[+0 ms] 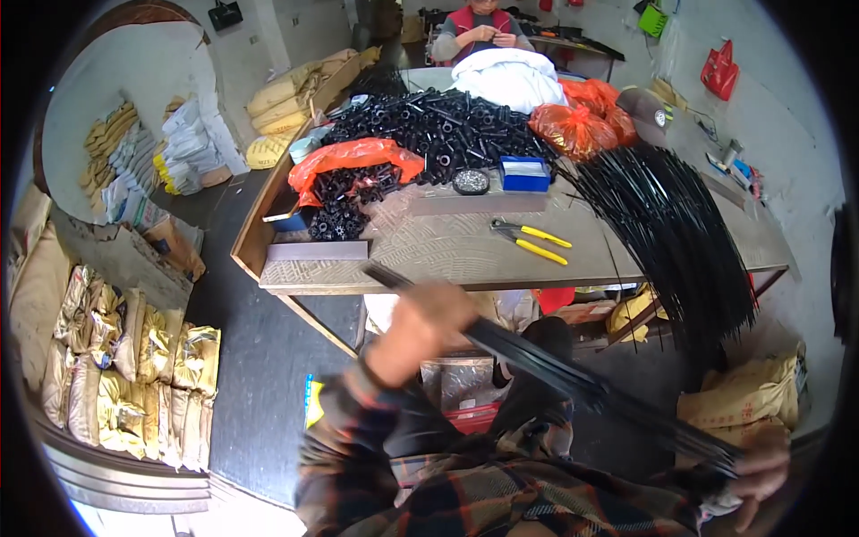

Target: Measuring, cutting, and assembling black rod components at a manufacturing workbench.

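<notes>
A bundle of long, thin black strips (546, 362) slants across my lap, from the table's front edge down to the lower right. My left hand (428, 324), slightly blurred, is closed around its upper part, with a short end sticking out beyond the fist. At the lower right, my right hand (761, 465) grips the other end, its fingers partly hidden. More black strips (671, 233) lie in a big pile over the table's right side, drooping past the edge. Yellow-handled pliers (532, 242) rest on the table (429, 259) in front of me.
Black tubular parts (438, 125) are heaped at the table's back, beside an orange bag (358, 161), a blue box (525, 174) and a round dish (471, 183). Another person (483, 31) sits beyond. Stacked sacks (134, 385) stand left; another sack (747, 394) lies right.
</notes>
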`<move>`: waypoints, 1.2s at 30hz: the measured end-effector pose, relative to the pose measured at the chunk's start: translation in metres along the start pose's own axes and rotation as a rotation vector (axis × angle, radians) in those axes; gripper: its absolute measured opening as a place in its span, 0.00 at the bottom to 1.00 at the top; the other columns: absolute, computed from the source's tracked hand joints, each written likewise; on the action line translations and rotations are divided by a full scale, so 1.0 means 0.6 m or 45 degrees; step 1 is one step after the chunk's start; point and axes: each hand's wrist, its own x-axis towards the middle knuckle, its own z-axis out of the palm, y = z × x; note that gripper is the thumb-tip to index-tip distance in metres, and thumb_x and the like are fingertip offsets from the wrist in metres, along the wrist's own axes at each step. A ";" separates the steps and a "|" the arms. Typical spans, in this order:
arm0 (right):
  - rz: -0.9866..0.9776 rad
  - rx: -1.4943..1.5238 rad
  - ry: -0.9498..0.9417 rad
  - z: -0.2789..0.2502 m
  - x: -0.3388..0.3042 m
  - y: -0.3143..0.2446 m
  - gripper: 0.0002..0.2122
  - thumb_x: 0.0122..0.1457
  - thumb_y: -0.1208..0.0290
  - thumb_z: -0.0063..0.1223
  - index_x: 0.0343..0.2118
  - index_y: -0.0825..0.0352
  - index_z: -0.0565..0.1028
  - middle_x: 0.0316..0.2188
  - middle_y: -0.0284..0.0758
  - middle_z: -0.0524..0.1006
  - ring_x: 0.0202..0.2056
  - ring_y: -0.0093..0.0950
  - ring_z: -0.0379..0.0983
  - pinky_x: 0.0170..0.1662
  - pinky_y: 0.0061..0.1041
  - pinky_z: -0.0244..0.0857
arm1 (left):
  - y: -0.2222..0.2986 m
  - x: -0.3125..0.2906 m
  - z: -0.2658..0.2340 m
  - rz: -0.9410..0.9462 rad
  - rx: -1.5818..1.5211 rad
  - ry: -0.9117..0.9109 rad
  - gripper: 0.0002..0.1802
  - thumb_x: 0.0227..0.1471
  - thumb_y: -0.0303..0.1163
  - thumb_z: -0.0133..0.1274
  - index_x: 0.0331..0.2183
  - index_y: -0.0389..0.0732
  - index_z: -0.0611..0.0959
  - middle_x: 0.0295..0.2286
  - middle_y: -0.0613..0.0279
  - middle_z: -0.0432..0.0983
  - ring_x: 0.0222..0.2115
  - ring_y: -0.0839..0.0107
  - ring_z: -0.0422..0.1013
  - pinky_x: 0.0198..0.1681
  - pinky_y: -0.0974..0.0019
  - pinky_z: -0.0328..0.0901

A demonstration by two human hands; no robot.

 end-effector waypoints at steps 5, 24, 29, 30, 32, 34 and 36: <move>1.070 0.891 -0.335 0.275 0.020 0.150 0.28 0.55 0.40 0.35 0.28 0.65 0.73 0.42 0.42 0.72 0.44 0.36 0.69 0.52 0.40 0.55 | -0.228 -0.042 -0.104 0.037 0.560 -0.327 0.17 0.31 0.43 0.54 0.16 0.39 0.72 0.19 0.62 0.65 0.25 0.63 0.67 0.28 0.62 0.63; 1.145 1.577 -0.498 0.759 -0.168 0.232 0.12 0.56 0.70 0.51 0.42 0.67 0.69 0.35 0.33 0.72 0.39 0.21 0.67 0.38 0.26 0.63 | -0.088 -0.085 0.142 0.665 0.231 -1.074 0.13 0.33 0.44 0.55 0.12 0.47 0.77 0.11 0.72 0.70 0.18 0.73 0.71 0.21 0.69 0.60; 1.398 1.810 -0.190 0.718 -0.075 0.239 0.09 0.57 0.73 0.47 0.41 0.67 0.70 0.35 0.33 0.74 0.41 0.21 0.69 0.39 0.22 0.65 | -0.075 -0.088 0.126 0.838 0.159 -0.662 0.07 0.35 0.36 0.56 0.19 0.46 0.77 0.15 0.68 0.67 0.17 0.73 0.66 0.20 0.71 0.57; 1.422 1.720 -0.226 0.706 -0.074 0.247 0.09 0.57 0.72 0.48 0.39 0.68 0.71 0.34 0.34 0.74 0.39 0.21 0.70 0.39 0.22 0.65 | -0.067 -0.093 0.126 0.853 0.143 -0.657 0.07 0.35 0.36 0.56 0.19 0.46 0.77 0.15 0.68 0.67 0.17 0.73 0.66 0.20 0.71 0.57; 1.464 1.555 -0.300 0.690 -0.078 0.258 0.09 0.57 0.69 0.49 0.36 0.69 0.73 0.32 0.34 0.76 0.36 0.22 0.72 0.38 0.21 0.66 | -0.040 -0.123 0.106 0.598 -0.220 -0.313 0.05 0.36 0.30 0.55 0.23 0.44 0.78 0.19 0.67 0.70 0.20 0.72 0.67 0.22 0.69 0.59; 1.480 1.413 -0.379 0.693 -0.070 0.259 0.11 0.57 0.67 0.50 0.34 0.71 0.76 0.30 0.35 0.78 0.33 0.22 0.74 0.38 0.20 0.66 | -0.051 -0.205 0.105 0.086 0.009 0.043 0.06 0.39 0.28 0.55 0.26 0.40 0.78 0.20 0.66 0.70 0.23 0.72 0.67 0.23 0.68 0.59; 1.441 1.619 -0.263 0.702 -0.071 0.258 0.13 0.54 0.64 0.54 0.34 0.71 0.75 0.29 0.35 0.78 0.31 0.21 0.74 0.36 0.19 0.66 | -0.052 -0.208 0.131 -0.831 -0.620 0.251 0.11 0.48 0.30 0.52 0.34 0.35 0.77 0.25 0.59 0.72 0.24 0.67 0.69 0.27 0.67 0.63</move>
